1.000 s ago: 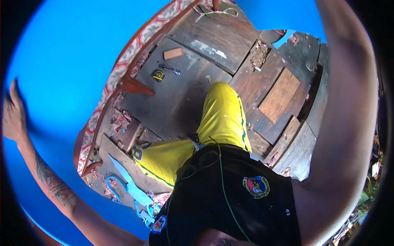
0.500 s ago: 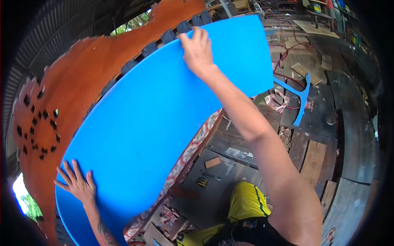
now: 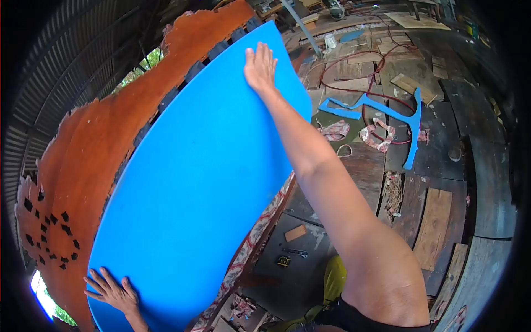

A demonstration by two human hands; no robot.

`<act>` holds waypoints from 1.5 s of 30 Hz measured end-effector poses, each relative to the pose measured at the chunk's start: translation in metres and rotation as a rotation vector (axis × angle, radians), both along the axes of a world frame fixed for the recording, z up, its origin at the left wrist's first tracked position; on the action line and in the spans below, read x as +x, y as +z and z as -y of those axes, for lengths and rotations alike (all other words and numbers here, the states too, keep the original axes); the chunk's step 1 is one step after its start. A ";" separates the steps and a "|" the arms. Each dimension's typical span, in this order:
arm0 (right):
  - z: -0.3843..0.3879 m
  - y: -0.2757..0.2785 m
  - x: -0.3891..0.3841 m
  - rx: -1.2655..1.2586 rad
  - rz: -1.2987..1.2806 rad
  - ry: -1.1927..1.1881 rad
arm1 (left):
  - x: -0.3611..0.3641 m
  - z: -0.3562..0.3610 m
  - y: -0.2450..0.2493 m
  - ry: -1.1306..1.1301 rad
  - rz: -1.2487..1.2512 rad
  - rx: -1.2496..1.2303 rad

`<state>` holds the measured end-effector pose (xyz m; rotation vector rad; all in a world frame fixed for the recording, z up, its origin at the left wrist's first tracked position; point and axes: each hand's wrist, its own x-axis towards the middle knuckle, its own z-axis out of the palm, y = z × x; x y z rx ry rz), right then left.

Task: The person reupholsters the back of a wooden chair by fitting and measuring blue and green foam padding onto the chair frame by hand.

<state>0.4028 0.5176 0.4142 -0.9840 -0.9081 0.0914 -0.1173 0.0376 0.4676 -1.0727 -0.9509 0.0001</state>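
Observation:
A large curved blue foam sheet [image 3: 193,166] fills the middle of the view, lying over a seat with patterned fabric [image 3: 260,227] along its near edge. My left hand [image 3: 114,291] rests on the sheet near its lower left edge, fingers spread. Toward the sheet's far end, my right hand [image 3: 260,67] lies flat on the blue surface with its fingers stretched out. Behind the sheet rises an orange-brown wooden backrest [image 3: 105,138] with a ragged edge and a ring of dark cut-outs. Neither hand holds a tool.
Blue foam offcuts [image 3: 412,122] lie on the plank floor beside a red hose [image 3: 381,63] and fabric scraps [image 3: 378,134]. Closer in are a tape measure [image 3: 283,261], a dark hand tool [image 3: 295,252] and a small wood block [image 3: 295,233]. Boards [image 3: 432,228] lie at the right.
My right hand has gone from curling over the sheet's far edge to lying flat on it. The view has shifted, and more offcuts show beyond the sheet's far end.

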 end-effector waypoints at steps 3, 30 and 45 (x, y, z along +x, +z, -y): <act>-0.050 -0.006 0.039 -0.154 -0.118 0.214 | -0.003 0.001 0.001 0.017 -0.002 -0.002; -0.218 0.005 0.133 0.094 -0.044 0.179 | 0.007 -0.012 -0.003 0.016 -0.017 0.002; 0.235 0.034 -0.245 0.842 0.555 0.224 | 0.017 0.000 -0.001 -0.123 0.157 -0.066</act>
